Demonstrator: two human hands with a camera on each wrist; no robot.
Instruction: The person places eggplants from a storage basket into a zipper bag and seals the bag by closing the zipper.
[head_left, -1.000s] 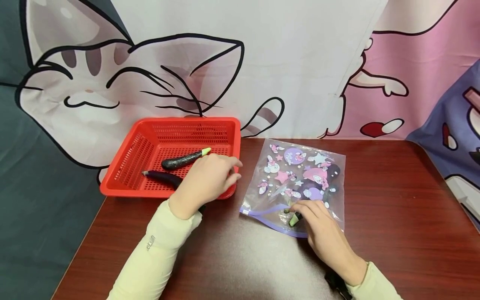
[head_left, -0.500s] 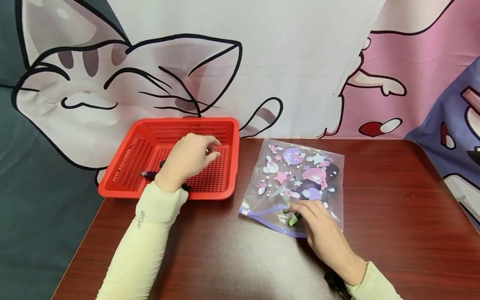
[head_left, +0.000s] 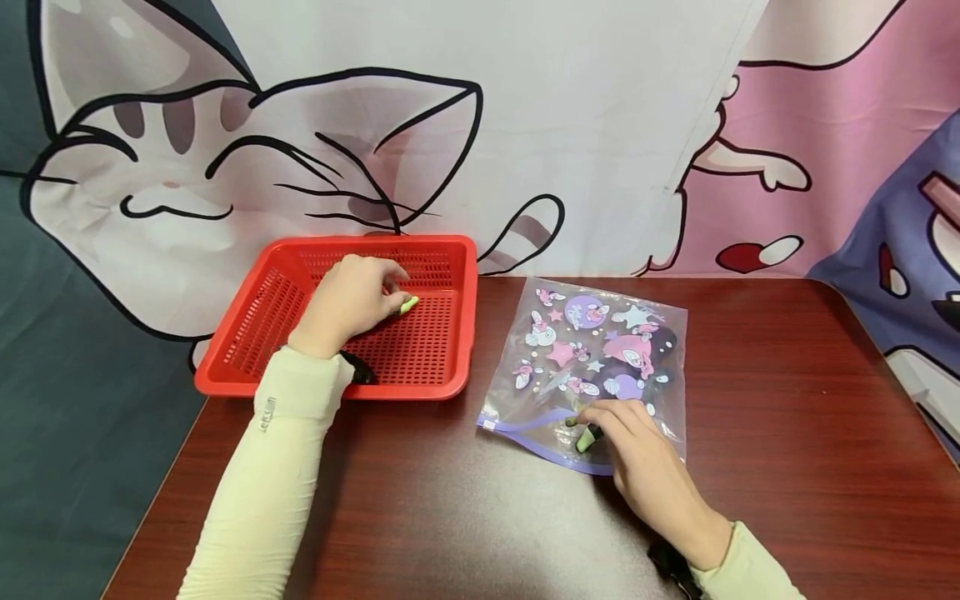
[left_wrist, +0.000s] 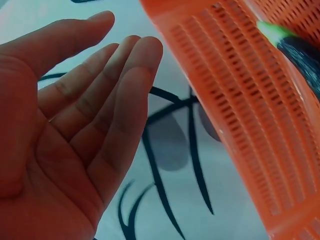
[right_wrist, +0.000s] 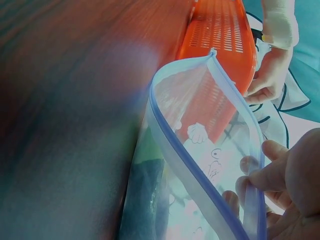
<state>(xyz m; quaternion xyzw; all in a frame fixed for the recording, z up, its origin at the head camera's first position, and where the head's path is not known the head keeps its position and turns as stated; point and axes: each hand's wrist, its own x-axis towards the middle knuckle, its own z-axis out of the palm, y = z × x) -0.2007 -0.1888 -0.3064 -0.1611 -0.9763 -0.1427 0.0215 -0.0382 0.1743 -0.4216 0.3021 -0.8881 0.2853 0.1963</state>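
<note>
Over the red basket [head_left: 467,333], my left hand [head_left: 347,300] reaches in with relaxed fingers. Right beside its thumb shows the light green end of a dark eggplant [head_left: 409,305], whose body is mostly behind the hand. The left wrist view has the palm and straight fingers [left_wrist: 135,95] holding nothing, with the eggplant [left_wrist: 300,55] across the basket wall. My right hand [head_left: 652,467] pinches one lip of a clear printed zip bag [right_wrist: 255,150], spreading its mouth. Inside the bag lies a dark vegetable with a pale green stem end [head_left: 589,439], partly covered by the right hand.
A wooden table [head_left: 450,500] carries the basket at left and the bag right of it. Behind stands a cartoon-printed cloth [head_left: 600,150]. The bag's slider [head_left: 489,425] sits at its left corner.
My left hand has moved left and away from the basket's right rim to over the eggplants, now hiding most of them. The right hand has stayed at the bag's mouth.
</note>
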